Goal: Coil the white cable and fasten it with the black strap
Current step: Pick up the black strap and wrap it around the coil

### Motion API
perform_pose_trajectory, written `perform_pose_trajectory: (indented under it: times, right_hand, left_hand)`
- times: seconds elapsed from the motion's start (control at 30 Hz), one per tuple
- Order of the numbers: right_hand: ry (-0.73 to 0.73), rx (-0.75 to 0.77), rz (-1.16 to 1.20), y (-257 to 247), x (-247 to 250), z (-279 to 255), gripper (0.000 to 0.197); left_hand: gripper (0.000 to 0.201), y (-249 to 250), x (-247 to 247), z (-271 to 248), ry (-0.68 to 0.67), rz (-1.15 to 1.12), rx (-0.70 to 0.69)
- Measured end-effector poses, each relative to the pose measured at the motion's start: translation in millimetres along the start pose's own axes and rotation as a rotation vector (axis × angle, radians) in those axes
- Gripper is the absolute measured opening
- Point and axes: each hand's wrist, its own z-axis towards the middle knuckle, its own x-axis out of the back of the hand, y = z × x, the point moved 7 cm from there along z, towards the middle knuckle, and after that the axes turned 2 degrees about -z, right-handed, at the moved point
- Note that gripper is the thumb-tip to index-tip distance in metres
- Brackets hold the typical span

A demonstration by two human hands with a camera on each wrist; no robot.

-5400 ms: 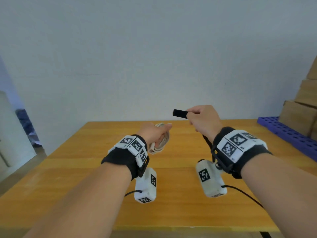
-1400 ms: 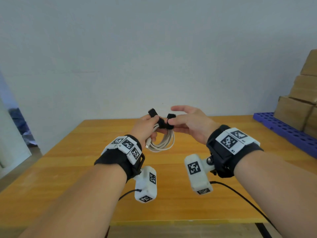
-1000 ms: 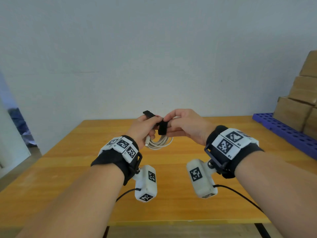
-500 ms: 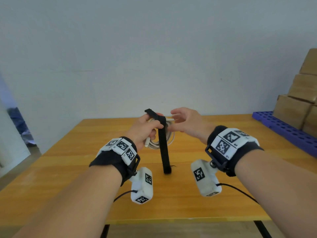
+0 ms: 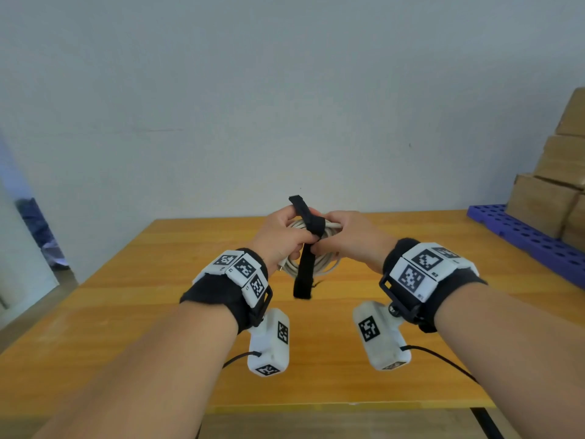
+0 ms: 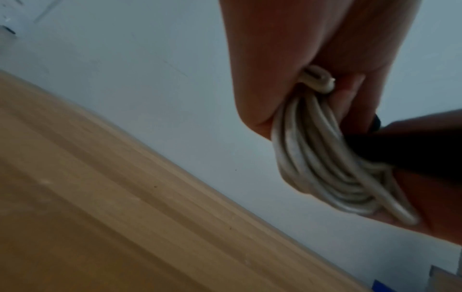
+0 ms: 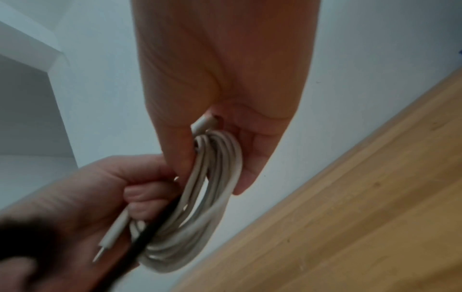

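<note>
Above the table I hold the coiled white cable (image 5: 324,267) between both hands. My left hand (image 5: 278,239) grips the coil's left side and pins the black strap (image 5: 305,264) against it. The strap lies over the top of the coil, its short end sticking up and its long end hanging loose in front. My right hand (image 5: 343,237) grips the coil's right side beside the strap. In the left wrist view the fingers (image 6: 312,59) curl round the cable loops (image 6: 325,168), with the strap (image 6: 400,150) crossing them. In the right wrist view thumb and fingers (image 7: 250,158) pinch the coil (image 7: 215,197).
The wooden table (image 5: 158,312) lies below my hands, with a plain wall behind it. A blue pallet (image 5: 522,236) carrying stacked cardboard boxes (image 5: 554,198) stands at the far right. Wrist cameras hang under both wrists.
My right hand let the strap's long end drop, and it now hangs down. That hand, open half a second ago, has closed on the coil's right side. The left hand kept its grip.
</note>
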Motion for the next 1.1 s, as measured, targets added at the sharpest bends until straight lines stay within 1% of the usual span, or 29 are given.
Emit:
perform_pose_trajectory:
  times: [0.07, 0.1, 0.23, 0.33, 0.4, 0.5, 0.6, 0.67, 0.73, 0.77, 0.83, 0.9, 0.97, 1.07, 1.1]
  right_hand:
    - [-0.041, -0.015, 0.029, 2, -3, -1, 0.046]
    - [-0.050, -0.020, 0.038, 3, -4, -1, 0.045]
    - [-0.043, -0.032, 0.068, 8, -4, -2, 0.037]
    - [-0.032, -0.037, 0.085, 11, -1, -2, 0.023]
    - [-0.038, -0.050, 0.098, 14, 0, -1, 0.018]
    - [-0.075, -0.085, 0.174, 20, -3, -2, 0.023]
    - [-0.175, -0.149, 0.359, 21, -11, -6, 0.024]
    - [-0.186, -0.190, 0.480, 24, -13, -5, 0.034]
    - [-0.113, -0.237, 0.511, 28, -8, -1, 0.041]
    - [-0.050, -0.255, 0.482, 29, -4, 0, 0.041]
    - [0.090, -0.254, 0.421, 30, 5, 2, 0.026]
    - [0.204, -0.248, 0.415, 33, 15, 3, 0.012]
    - [0.257, -0.257, 0.448, 37, 21, 2, 0.007]
    - [0.301, -0.268, 0.474, 39, 24, 2, 0.014]
    - [0.319, -0.272, 0.477, 40, 25, 2, 0.015]
  left_hand:
    - [0.034, -1, 2, 0, 0.022, 0.052, -0.006]
    - [0.034, -2, 2, 0, 0.027, 0.073, 0.001]
    - [0.035, -3, 0, -1, 0.016, 0.131, 0.020]
    - [0.027, -1, 0, -2, 0.035, 0.204, -0.008]
    - [0.024, -3, 1, -2, 0.044, 0.222, -0.002]
    - [0.023, -6, 4, -1, 0.046, 0.208, 0.025]
    - [0.026, -7, 6, 0, 0.052, 0.167, 0.026]
    - [0.033, -8, 4, -1, 0.024, 0.125, 0.043]
    - [0.043, -10, -1, -3, -0.030, 0.066, 0.064]
    - [0.046, -11, -4, -3, -0.059, 0.045, 0.071]
    - [0.047, -12, -10, -3, -0.108, 0.021, 0.079]
    - [0.045, -14, -15, -4, -0.156, -0.013, 0.100]
    - [0.042, -17, -17, -6, -0.196, -0.053, 0.129]
    - [0.044, -18, -18, -8, -0.233, -0.089, 0.154]
    - [0.041, -17, -19, -8, -0.244, -0.086, 0.167]
